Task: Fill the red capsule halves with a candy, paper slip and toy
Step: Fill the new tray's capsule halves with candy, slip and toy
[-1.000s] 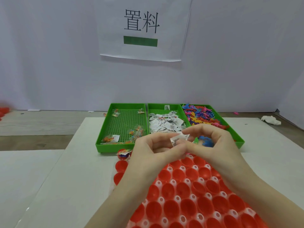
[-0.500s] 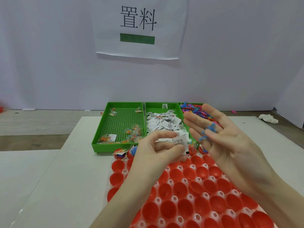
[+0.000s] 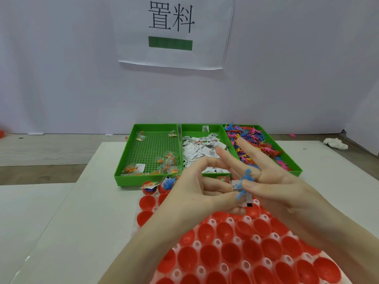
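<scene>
Rows of open red capsule halves sit in a white holder in front of me. Two halves at the far left corner hold contents, one with a blue toy. My left hand pinches a white paper slip above the far rows. My right hand meets it, with two fingers stretched out and the others curled round a small blue toy that touches the slip. Behind stand three green trays: candy packets, paper slips and coloured toys.
A paper sign hangs on the white back wall. A crumpled white tissue lies at the table's far right. The white table ends at the left beside a lower white surface.
My right hand, which had opened away with the blue toy, has come back to my left hand. The toy now touches the slip, and both hands sit lower over the capsules.
</scene>
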The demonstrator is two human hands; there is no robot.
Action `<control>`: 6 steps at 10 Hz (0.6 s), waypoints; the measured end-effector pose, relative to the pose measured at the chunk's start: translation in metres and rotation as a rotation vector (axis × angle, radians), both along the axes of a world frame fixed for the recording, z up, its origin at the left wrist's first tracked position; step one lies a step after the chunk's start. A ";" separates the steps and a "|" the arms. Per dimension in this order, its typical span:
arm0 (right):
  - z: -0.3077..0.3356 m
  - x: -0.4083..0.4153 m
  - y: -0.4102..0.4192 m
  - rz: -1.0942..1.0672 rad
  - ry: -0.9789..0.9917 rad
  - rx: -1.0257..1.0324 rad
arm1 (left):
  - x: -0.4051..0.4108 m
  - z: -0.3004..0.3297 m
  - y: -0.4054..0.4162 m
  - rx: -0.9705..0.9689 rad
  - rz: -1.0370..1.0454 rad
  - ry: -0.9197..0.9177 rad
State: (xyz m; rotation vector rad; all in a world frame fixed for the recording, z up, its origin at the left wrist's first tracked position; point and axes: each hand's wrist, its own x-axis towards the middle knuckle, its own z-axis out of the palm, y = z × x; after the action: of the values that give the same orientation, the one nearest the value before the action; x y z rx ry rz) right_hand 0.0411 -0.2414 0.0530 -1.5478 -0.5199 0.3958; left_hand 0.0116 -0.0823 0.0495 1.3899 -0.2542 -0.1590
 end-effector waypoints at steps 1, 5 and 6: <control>0.005 -0.003 -0.001 0.011 -0.054 -0.029 | -0.001 0.000 0.002 0.019 -0.018 0.005; 0.006 -0.016 -0.017 -0.210 -0.219 -0.114 | -0.004 -0.012 -0.014 0.194 0.064 -0.161; 0.012 -0.020 -0.026 -0.228 -0.291 -0.194 | -0.006 -0.014 -0.020 0.234 0.071 -0.208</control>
State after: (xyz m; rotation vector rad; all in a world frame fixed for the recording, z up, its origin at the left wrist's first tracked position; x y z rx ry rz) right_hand 0.0215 -0.2675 0.0652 -1.8438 -0.5324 0.0450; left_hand 0.0058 -0.1022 0.0351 1.6480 -0.3678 0.0163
